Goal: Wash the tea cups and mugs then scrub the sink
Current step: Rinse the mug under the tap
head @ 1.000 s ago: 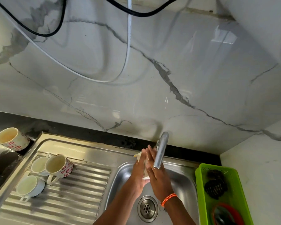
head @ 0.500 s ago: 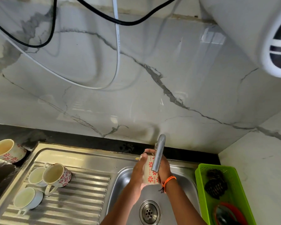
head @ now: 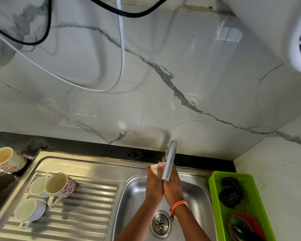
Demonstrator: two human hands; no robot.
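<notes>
Both hands closed together around the cup (head: 154, 168), hiding its red flowers. Left hand (head: 154, 186) and right hand (head: 173, 186) gripped it under the tap (head: 169, 162).

The steel sink (head: 97, 166) has three cups (head: 60, 186) lying on its ribbed side. Another cup (head: 6, 160) lies on the black counter (head: 10, 140). A green basket (head: 250, 202) sits right of the sink
</notes>
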